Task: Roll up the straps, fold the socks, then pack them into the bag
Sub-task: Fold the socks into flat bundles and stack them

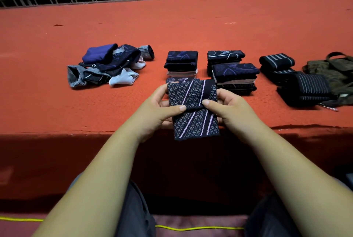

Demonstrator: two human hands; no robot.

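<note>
Both hands gripping patterned sock [193, 108], half-folded, above near edge of red surface [57, 103]: left fingers [176, 108] and right fingers [210, 103] pinching fold line. Folded stacks [235, 76] just beyond fingers, bag [336, 72] far right.

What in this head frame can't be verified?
- Bag: cut off by the right edge, so whether it is open or holds anything is unknown.
- Unfolded pile: pieces overlap, so no count.
- Small stack: mostly hidden behind the held sock.
- Fingers under the sock: left hand and right hand show mainly thumbs.
</note>
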